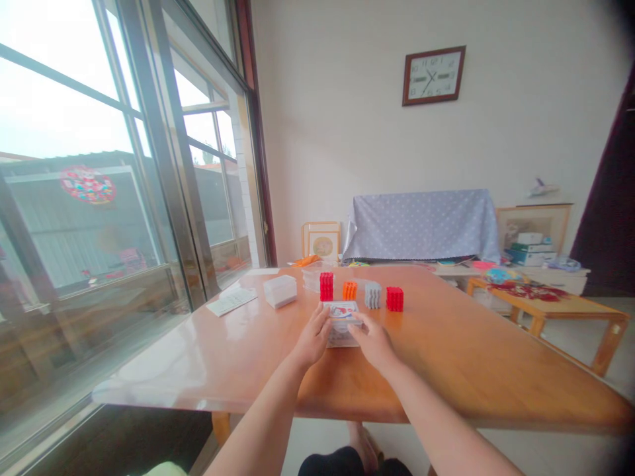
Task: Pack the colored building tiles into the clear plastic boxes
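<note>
A small clear plastic box (342, 322) with a printed lid stands on the wooden table (461, 357), held on both sides. My left hand (313, 338) grips its left side with curled fingers. My right hand (374, 341) grips its right side, fingers laid over the lid's edge. Just behind the box stand stacks of blocks in a row: a tall red stack (326, 286), an orange stack (350, 290), a grey stack (372, 295) and a red stack (395, 299).
A white lidded box (280, 290) and a paper sheet (231, 301) lie at the left of the table, near the window. A clear container (312, 277) sits behind the blocks. A low wooden table (555, 304) with clutter stands at the right.
</note>
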Demonstrator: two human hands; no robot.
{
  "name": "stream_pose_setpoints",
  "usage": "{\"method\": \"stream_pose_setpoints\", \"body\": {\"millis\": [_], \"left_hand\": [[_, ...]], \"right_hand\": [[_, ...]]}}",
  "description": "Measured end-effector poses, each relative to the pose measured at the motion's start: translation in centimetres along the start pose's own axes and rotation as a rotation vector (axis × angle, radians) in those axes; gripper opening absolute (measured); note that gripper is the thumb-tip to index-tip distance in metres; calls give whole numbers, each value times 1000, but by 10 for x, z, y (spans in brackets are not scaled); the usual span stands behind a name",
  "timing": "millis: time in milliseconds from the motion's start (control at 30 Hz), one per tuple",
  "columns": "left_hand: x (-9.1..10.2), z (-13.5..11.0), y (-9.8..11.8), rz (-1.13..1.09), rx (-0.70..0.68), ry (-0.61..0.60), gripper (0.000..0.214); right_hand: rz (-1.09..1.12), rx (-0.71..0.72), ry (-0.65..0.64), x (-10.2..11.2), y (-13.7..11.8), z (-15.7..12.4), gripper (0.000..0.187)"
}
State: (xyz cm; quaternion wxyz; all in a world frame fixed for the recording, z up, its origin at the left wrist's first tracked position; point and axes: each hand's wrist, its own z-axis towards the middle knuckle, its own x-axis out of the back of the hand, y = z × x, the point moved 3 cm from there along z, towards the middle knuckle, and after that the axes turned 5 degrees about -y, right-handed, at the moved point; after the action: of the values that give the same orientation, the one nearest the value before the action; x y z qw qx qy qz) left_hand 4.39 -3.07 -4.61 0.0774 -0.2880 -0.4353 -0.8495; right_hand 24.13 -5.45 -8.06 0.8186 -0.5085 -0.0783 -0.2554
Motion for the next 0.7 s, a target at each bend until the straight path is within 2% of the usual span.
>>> {"method": "stream_pose_setpoints", "body": {"millis": [300, 533, 700], "left_hand": [[-6, 0, -7, 127, -143, 3, 48], [-3, -5, -3, 297, -166, 0, 54], [-4, -4, -1, 367, -139, -1, 51]], "right_hand": [[-144, -2, -20, 6, -9, -6, 42], [-263, 21, 15, 7, -16, -10, 41], [-333, 48, 23, 7, -17, -11, 41]]}}
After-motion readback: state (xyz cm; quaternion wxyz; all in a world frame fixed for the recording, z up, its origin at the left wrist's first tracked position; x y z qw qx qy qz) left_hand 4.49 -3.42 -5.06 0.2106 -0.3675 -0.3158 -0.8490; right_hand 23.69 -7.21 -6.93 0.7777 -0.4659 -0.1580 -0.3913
